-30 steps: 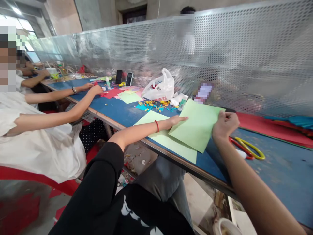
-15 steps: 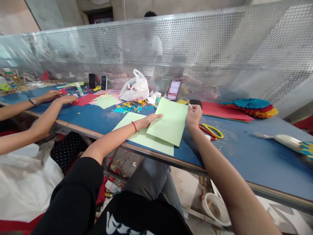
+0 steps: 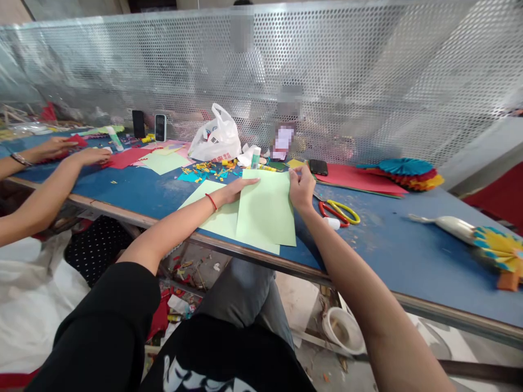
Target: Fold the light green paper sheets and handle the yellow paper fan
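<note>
A light green sheet of paper (image 3: 266, 209) is held between my hands above the table's front edge. My left hand (image 3: 237, 190) grips its left edge, thumb lying on top and fingers hidden behind. At the upper right corner, my right hand (image 3: 301, 187) pinches the sheet with curled fingers. Beneath it another light green sheet (image 3: 216, 218) lies flat on the blue tabletop. Scissors with red and yellow handles (image 3: 338, 212) rest just right of my right hand, beside a small white object (image 3: 332, 222).
A white plastic bag (image 3: 216, 139), glue stick (image 3: 255, 158) and paper scraps (image 3: 212, 171) lie behind the sheets. Red paper (image 3: 363, 181), a black phone (image 3: 318, 167) and a folded paper fan (image 3: 408, 169) are right. A co-worker's hands (image 3: 87, 157) work at left. A perforated metal screen (image 3: 368, 81) stands behind.
The held green sheet has come down and turned straighter, nearer the sheet below. My right hand has shifted with it, still pinching the corner. The camera view has tilted down.
</note>
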Tool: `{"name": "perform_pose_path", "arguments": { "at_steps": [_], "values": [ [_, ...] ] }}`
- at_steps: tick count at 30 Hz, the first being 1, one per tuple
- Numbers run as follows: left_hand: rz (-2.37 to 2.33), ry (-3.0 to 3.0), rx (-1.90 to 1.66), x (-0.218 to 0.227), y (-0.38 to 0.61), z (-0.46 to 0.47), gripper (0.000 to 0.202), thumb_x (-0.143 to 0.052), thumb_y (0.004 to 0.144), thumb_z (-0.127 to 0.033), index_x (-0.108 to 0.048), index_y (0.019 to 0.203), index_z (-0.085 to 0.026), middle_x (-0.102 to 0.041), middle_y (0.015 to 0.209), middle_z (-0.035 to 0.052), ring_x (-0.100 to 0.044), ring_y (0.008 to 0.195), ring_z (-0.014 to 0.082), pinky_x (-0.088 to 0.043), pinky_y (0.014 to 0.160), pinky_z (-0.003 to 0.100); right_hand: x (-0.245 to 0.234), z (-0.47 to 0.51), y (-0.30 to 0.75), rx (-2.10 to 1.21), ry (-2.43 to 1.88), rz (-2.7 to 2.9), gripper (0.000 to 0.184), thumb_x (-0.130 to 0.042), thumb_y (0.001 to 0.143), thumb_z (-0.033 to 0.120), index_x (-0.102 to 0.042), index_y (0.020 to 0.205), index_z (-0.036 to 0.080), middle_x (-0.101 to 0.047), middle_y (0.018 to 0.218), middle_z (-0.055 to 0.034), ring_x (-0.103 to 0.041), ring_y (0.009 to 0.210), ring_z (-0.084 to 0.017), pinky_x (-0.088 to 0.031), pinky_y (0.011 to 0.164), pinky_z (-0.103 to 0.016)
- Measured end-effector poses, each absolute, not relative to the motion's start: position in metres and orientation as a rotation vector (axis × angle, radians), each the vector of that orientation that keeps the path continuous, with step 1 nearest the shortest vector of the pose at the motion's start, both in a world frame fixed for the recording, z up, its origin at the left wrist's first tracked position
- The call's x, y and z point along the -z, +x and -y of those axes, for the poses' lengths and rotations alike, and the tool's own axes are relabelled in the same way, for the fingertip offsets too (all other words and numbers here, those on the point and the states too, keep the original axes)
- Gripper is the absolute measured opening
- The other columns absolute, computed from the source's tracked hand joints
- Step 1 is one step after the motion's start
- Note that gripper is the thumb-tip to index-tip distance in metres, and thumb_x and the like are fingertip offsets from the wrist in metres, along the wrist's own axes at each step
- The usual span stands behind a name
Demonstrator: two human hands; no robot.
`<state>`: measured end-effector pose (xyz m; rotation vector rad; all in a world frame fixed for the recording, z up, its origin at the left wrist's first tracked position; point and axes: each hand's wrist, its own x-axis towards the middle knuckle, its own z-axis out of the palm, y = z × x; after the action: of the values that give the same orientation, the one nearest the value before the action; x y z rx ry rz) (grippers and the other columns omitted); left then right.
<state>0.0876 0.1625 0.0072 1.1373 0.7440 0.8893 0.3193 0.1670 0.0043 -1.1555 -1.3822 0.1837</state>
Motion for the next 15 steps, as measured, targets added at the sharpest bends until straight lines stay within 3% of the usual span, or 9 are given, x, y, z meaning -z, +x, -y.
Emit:
{"name": "perform_pose_path", "arguments": {
  "at_steps": [8,15],
  "values": [
    [-0.742,1.132,-1.069,-0.005,0.077,-0.175,0.023,-0.090,0.086,-0.032,-0.080,0.098,-0.015,-0.084,0.099,0.0108,-0.079,0.081,0.0217,-0.061,0.088,0.036,-0.006,-0.161,0.315,-0.277,-1.092,1.414,0.038,-0.055,0.095,0.064,-0.053,0.087,0.027,-0.038,0.058,0.0073,-0.035,0.056,-0.015,-0.026,0.062,-0.032],
    [-0.683,1.158,-1.160,-0.004,0.076,-0.176,0.046,-0.086,0.085,-0.058,-0.081,0.105,-0.017,-0.085,0.099,0.0116,-0.081,0.095,0.0276,-0.063,0.088,0.035,-0.007,-0.157,0.309,-0.395,-1.015,1.405,0.047,-0.057,0.089,0.073,-0.054,0.087,0.027,-0.043,0.060,0.0058,-0.033,0.056,-0.015,-0.025,0.058,-0.030]
  ]
}}
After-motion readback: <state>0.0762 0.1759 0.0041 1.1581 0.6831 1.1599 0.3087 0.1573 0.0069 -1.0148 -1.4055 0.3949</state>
